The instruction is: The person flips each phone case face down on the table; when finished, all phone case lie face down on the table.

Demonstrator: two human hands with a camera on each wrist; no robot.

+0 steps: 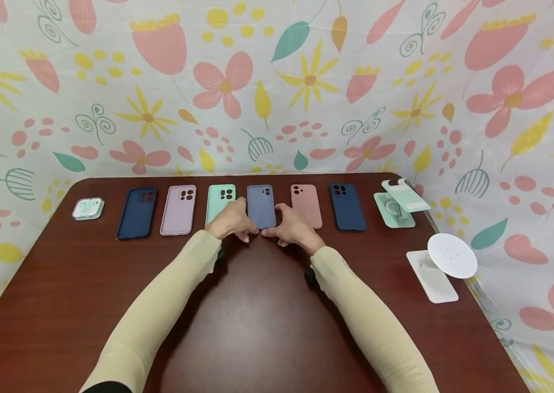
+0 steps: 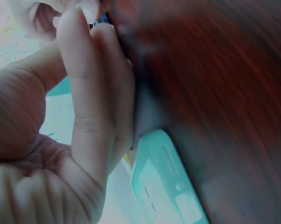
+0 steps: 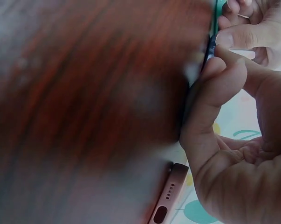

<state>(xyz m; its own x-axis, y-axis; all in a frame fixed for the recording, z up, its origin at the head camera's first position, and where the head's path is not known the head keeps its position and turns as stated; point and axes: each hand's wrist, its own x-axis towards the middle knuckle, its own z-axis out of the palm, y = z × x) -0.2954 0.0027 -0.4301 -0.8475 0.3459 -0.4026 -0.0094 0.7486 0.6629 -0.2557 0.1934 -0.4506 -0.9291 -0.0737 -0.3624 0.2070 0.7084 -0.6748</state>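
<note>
Both hands, left hand [image 1: 231, 220] and right hand [image 1: 292, 226], pinch the near end of the blue-grey phone case [image 1: 261, 205] lying on the brown table [image 1: 257, 316], mid-row between the mint case [image 1: 220, 200] and the pink case [image 1: 305, 205], fingers curled round its bottom corners.

Six phone cases [image 1: 261, 206] in a row along the table's [image 1: 257, 327] far edge. Earbud box [image 1: 88, 208] at the row's left end, two stands [image 1: 399, 203] at its right. Both hands [image 1: 232, 221] at the fourth case's near end.
</note>
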